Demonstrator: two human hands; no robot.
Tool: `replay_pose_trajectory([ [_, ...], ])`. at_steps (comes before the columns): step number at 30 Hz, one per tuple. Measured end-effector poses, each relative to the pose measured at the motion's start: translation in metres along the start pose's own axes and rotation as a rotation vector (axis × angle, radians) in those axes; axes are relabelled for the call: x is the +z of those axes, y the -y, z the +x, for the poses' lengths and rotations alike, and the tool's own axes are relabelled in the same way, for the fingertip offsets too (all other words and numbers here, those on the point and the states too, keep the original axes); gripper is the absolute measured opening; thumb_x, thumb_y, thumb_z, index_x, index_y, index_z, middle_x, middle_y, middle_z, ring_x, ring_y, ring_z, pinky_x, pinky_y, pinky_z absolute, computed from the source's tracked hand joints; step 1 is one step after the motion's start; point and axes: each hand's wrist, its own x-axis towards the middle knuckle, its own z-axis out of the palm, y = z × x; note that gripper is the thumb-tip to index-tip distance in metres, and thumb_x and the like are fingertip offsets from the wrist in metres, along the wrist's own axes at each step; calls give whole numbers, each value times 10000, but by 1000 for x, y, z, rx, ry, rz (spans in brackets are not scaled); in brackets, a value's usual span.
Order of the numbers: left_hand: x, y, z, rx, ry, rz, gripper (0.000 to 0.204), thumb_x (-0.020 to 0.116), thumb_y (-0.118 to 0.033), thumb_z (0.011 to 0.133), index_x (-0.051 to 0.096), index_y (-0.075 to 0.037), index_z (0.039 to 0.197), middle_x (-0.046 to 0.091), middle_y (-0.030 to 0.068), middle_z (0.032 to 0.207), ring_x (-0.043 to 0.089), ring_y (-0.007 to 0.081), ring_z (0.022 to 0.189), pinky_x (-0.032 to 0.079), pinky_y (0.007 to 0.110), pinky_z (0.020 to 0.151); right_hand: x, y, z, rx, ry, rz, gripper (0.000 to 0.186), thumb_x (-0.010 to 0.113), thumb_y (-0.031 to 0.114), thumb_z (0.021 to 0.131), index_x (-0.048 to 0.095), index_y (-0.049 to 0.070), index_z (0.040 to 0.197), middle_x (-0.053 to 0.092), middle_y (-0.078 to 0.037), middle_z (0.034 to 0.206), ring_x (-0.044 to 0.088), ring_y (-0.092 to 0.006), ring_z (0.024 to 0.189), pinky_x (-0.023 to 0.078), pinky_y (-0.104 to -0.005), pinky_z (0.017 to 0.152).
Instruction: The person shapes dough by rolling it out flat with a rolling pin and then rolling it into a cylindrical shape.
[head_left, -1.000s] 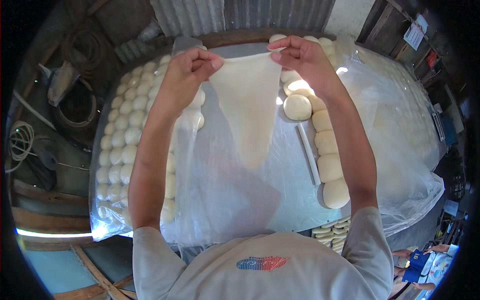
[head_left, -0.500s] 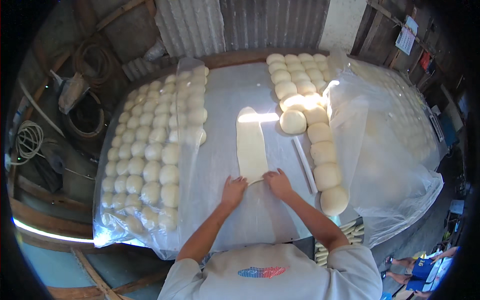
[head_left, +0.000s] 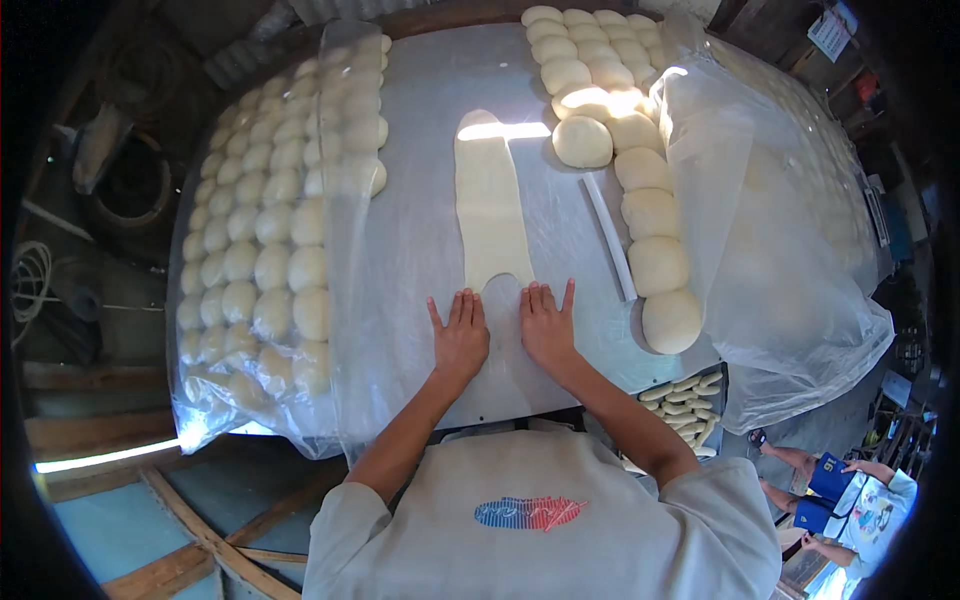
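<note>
A long flat strip of dough lies lengthwise on the metal-topped table, a band of sunlight across its far end. Its near edge curves inward between two corners. My left hand lies flat, fingers spread, with its fingertips at the left corner. At the right corner, the fingertips of my right hand press down, that hand also flat and open. To the right of the strip rests a slim white rod. Beside it runs a column of round dough balls.
Rows of dough balls sit under clear plastic on the left. Another plastic sheet covers more at the right. Below the table's near right edge are several small dough rolls. Another person is at the lower right.
My fingers, curled at the dough's near edge before, now lie stretched out flat. The near edge has gained an inward curve between its corners. The whole view has shifted, with the table higher in it.
</note>
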Motion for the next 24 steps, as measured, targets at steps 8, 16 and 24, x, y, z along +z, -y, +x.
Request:
replay_pose_trajectory([
  [8,-20,-5,-12,-75,100,-73,474,532,-226,853,534,13,1262,522,141,1343,470,244,1275,60,728,1054,-14,13,55,-37,12,298,452,509,242,899,525,-54,1241,460,-193,1384,404,-304,1320,160,-592,1121],
  [16,-14,0,-63,-142,98,-191,534,488,-281,918,412,-35,1387,377,121,1473,334,264,1378,51,714,1060,-10,35,21,-151,165,118,532,513,280,895,477,-90,1276,427,-260,1385,397,-344,1316,185,-563,1122],
  [24,-13,-4,-62,-161,85,-237,556,507,-283,902,414,-46,1395,338,97,1502,299,261,1398,50,678,1088,16,44,11,-153,-33,336,479,566,278,870,552,-58,1212,503,-237,1329,445,-319,1291,221,-555,1114],
])
